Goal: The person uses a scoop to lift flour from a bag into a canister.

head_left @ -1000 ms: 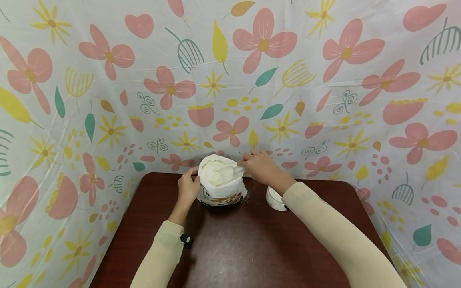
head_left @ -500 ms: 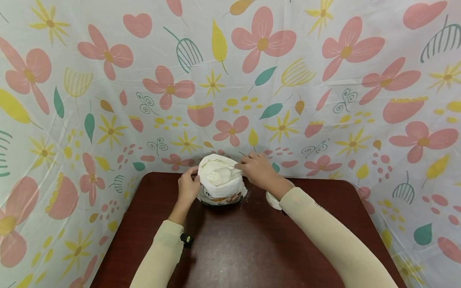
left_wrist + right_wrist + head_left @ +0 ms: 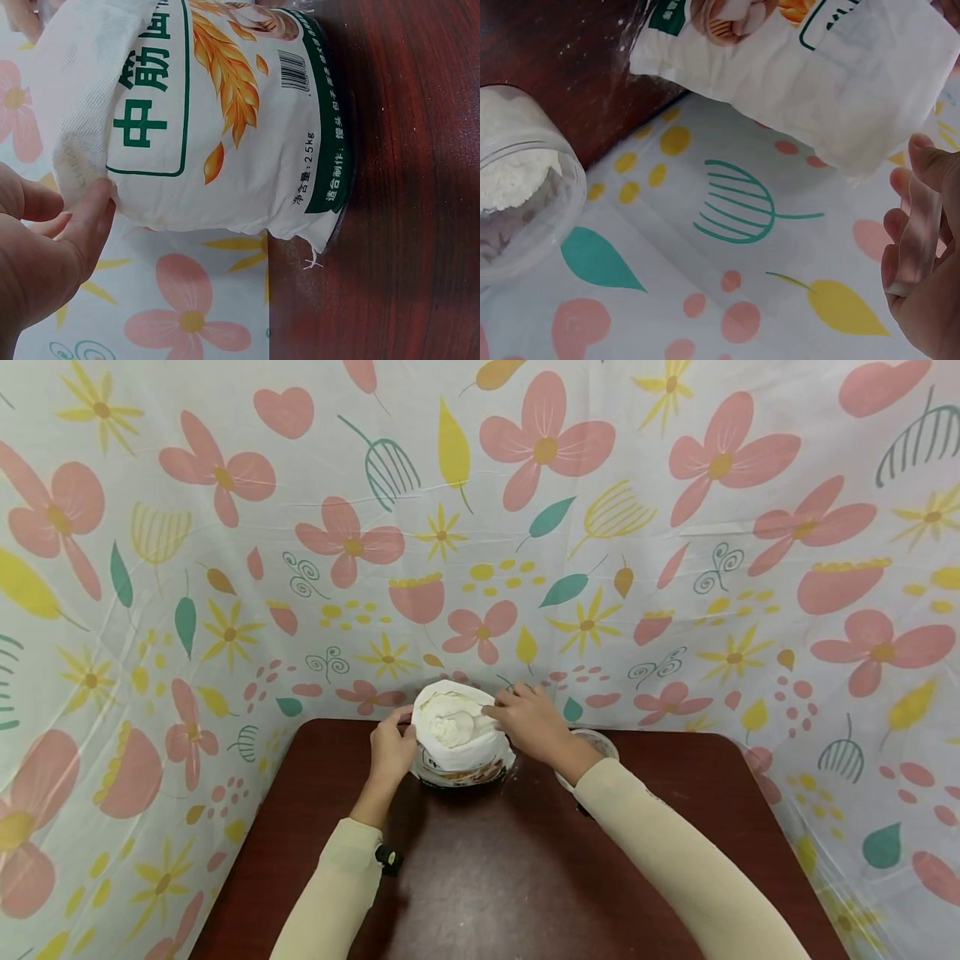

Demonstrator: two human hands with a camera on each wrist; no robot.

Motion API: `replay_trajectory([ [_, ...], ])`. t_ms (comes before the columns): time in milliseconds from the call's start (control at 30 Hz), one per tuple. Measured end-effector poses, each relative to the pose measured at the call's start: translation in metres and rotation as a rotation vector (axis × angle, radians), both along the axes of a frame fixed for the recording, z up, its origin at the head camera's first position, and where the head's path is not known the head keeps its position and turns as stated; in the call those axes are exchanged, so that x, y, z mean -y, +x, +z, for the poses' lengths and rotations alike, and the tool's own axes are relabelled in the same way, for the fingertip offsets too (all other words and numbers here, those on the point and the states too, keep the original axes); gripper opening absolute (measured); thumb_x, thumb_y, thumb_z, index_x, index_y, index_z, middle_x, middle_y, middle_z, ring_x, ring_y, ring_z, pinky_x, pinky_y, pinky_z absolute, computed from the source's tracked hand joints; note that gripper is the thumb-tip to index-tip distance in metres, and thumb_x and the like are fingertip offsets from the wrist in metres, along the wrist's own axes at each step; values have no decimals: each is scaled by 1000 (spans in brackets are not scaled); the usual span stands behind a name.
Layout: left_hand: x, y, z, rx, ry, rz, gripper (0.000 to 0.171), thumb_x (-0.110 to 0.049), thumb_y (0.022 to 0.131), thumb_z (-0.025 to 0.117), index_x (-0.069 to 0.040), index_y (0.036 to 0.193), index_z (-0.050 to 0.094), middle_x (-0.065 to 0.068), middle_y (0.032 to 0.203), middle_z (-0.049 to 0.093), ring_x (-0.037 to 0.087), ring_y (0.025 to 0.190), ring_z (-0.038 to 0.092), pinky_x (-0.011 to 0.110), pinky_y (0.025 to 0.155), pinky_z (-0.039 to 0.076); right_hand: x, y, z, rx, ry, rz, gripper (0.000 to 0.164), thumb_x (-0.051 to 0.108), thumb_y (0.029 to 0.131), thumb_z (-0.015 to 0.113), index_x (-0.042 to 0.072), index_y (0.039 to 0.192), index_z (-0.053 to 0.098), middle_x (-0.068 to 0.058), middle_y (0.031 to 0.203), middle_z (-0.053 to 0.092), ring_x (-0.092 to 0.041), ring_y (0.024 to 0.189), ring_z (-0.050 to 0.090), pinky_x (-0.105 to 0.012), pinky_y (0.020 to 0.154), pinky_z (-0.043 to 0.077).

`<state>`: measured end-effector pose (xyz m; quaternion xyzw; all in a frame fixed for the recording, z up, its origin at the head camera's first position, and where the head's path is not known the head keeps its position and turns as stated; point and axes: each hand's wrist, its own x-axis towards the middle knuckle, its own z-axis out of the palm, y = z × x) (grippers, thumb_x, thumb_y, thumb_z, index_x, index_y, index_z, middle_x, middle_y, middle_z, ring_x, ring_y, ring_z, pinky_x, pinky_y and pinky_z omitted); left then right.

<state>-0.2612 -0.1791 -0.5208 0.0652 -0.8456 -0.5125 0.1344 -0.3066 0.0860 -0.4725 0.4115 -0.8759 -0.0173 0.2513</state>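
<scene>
A white flour bag (image 3: 467,753) with Chinese print and a wheat ear stands with its top folded back, flour (image 3: 442,731) showing inside. My left hand (image 3: 392,752) holds its left rim; in the left wrist view the fingertips (image 3: 101,196) are right at the folded edge of the bag (image 3: 217,150). On the other side my right hand (image 3: 534,720) grips the handle of a clear plastic scoop (image 3: 462,723), whose bowl lies in the flour. The right wrist view shows the scoop's translucent handle (image 3: 915,240) under curled fingers, while the bag hides its bowl.
A clear round jar (image 3: 566,169) partly filled with flour stands right of the bag; in the head view the right wrist partly covers the jar (image 3: 606,743). Flour specks lie on the dark red table (image 3: 480,877). A flower-printed cloth (image 3: 480,527) rises behind it.
My right hand has moved slightly lower and closer to the bag, with the scoop sinking deeper into the flour. The right forearm has shifted left across the jar. The left hand stays put.
</scene>
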Motion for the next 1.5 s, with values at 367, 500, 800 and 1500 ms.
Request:
replay_trajectory([
  [367,-2,0,0,-1,11,-9,35,-3,103,57,-6,137,65,16,125,69,31,106,68,38,76,60,-3,-1,3,90,-29,0,34,22,88,84,26,121,78,-1,104,67,-25,87,52,-38,69,45],
  [500,-3,-1,-1,-15,7,-8,34,-2,103,58,-5,136,66,15,123,70,30,105,68,40,77,60,-6,-3,3,93,-25,-5,33,23,88,84,26,121,78,0,102,66,-25,89,54,-38,69,45],
  [800,-2,-1,-1,-14,12,-5,34,-2,103,57,-5,135,66,16,124,70,31,107,68,43,79,61,-17,-8,7,143,-65,-13,31,21,89,83,25,120,78,0,104,67,-24,87,52,-37,69,44],
  [1500,1,-2,-2,-7,14,-9,34,-4,103,57,-7,136,66,14,123,70,30,107,68,41,79,61,-43,-1,2,225,-290,-18,33,12,90,81,16,123,77,-6,103,69,-28,92,61,-43,81,50],
])
